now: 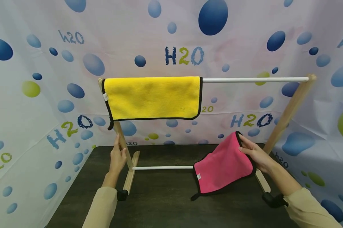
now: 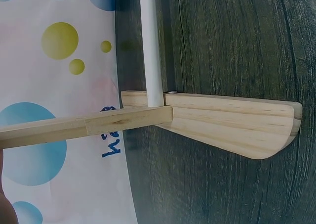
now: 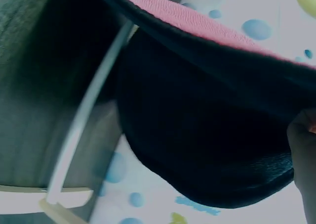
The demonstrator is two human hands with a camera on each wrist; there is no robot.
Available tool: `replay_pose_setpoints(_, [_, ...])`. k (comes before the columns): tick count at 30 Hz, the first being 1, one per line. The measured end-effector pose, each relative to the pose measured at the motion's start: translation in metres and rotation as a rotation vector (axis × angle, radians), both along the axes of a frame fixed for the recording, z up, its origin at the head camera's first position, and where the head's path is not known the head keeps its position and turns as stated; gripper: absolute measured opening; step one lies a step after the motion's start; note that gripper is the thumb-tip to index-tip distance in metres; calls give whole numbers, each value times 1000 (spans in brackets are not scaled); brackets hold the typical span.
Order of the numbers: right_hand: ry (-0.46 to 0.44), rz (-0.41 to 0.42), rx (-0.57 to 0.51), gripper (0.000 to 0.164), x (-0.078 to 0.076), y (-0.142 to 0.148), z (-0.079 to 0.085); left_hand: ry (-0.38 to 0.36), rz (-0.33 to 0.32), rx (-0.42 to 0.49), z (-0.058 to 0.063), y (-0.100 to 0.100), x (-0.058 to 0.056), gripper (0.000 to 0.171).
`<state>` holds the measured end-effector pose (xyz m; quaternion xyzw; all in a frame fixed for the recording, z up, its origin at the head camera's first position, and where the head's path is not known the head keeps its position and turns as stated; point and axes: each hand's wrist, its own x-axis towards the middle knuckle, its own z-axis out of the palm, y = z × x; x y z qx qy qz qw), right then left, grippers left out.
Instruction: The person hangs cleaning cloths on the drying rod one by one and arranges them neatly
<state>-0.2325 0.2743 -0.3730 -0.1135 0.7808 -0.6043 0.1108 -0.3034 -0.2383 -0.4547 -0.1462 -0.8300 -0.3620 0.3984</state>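
Note:
A pink towel [image 1: 223, 164] with black edging hangs slanting from my right hand [image 1: 255, 153], which pinches it near its upper right corner. The towel's shadowed side [image 3: 207, 130] fills much of the right wrist view, with my thumb at the right edge. My left hand [image 1: 118, 158] holds the left wooden post [image 1: 124, 145] of a drying rack, thumb and fingers at it; the left wrist view shows only a sliver of that hand. Over the left half of the rack's white top rail [image 1: 254, 80] is draped a yellow towel [image 1: 152, 98], also black-edged.
The rack stands on a dark wooden table [image 1: 160, 202]. Its lower white bar [image 1: 162, 167] joins the left wooden foot [image 1: 128, 180] to the right side, passing behind the pink towel. At the right rises another wooden post [image 1: 288, 117]. A bubble-patterned curtain [image 1: 117, 38] hangs behind.

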Motion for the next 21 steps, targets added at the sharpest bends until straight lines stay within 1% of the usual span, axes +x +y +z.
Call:
replay_pose_setpoints(4, [44, 49, -28, 71, 3, -6, 17, -4, -7, 2, -1, -1, 2, 72])
replay_pose_setpoints(6, [64, 64, -67, 69, 5, -8, 25, -11, -12, 1, -1, -1, 2, 72])
replay_pose_setpoints(13, [143, 141, -333, 65, 13, -12, 49, 4, -16, 2, 1, -1, 1, 71])
replay_pose_setpoints(16, [177, 161, -347, 64, 14, -11, 58, 4, -14, -3, 2, 0, 2, 71])
replay_pose_setpoints(21, [251, 172, -297, 63, 14, -8, 72, 4, -12, -3, 1, 0, 2, 72])
